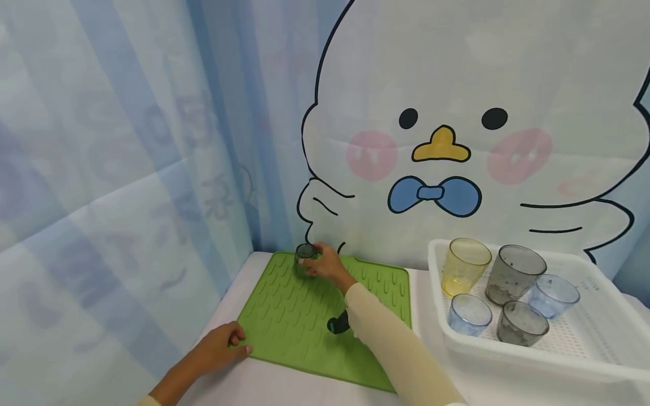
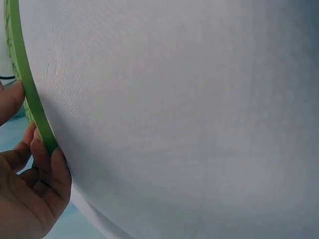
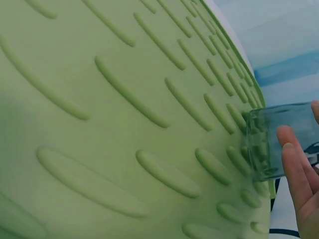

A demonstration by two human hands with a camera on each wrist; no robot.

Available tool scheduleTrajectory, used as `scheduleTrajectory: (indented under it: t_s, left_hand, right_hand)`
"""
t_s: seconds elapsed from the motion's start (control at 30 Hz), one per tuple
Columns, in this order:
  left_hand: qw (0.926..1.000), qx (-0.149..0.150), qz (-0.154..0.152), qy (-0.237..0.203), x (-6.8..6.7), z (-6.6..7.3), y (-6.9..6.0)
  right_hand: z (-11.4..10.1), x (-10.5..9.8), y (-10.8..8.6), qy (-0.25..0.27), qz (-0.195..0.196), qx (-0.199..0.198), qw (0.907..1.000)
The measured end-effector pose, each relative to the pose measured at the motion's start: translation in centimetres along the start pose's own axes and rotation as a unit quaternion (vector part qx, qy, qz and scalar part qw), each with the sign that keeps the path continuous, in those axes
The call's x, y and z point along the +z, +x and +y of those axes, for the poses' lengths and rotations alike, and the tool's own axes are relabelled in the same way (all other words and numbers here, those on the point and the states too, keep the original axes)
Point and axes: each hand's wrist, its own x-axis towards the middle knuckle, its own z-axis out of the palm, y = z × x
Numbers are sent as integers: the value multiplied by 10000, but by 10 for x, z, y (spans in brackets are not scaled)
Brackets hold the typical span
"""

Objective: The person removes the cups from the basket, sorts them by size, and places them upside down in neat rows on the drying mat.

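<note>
A small smoky-grey glass (image 1: 301, 267) is upright at the back left of the green mat (image 1: 284, 316), whose surface has raised oblong ridges. My right hand (image 1: 327, 265) grips this glass from its right side. In the right wrist view, fingers lie along the wall of the glass (image 3: 264, 144), and its base meets the mat. At the mat's front left corner rests my left hand (image 1: 219, 347), its fingers loosely bent. The left wrist view has the thumb and fingers touching the mat's edge (image 2: 30, 89).
On the right stands a white perforated basket (image 1: 599, 304). Inside are a tall yellow glass (image 1: 464, 268), a tall grey glass (image 1: 514, 273), a short grey glass (image 1: 522, 324) and two short blue glasses (image 1: 469, 316). Printed curtains (image 1: 127, 169) hang behind and to the left.
</note>
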Motion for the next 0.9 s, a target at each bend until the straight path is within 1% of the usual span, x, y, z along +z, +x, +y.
scheduleTrajectory:
  t_s: [0.1,0.2,0.33,0.47,0.6,0.73,0.9]
  left_hand:
    - [10000,-55,19,-13,1,1,1]
    - [9999,-122,70,-13,2,1,2]
    - [9999,-101,73,-11,2,1,2]
    - [10000,-46,46,59,1,0,3]
    - [9999,10,-2,144,0,1,5]
    - [9998,81,-11,192,-1,2,7]
    - [9998,-8,-60,186,1,1,6]
  right_hand:
    - [-2,-5,-3,-131,-76,38,9999]
    - [-4,-10,-5,-302,-151,-15,9994]
    - [-7,-20,-6,-561,-224,-67,9981]
    - [-17,-35,-14,-887,-252,-142,9956]
    - [-30,-51,-30,-1230,-154,-226,9920]
    - [-39,-69,-47,-1647,-98,-309,9858]
    - [-49,-91,-72,-1894,-225,-285,9812]
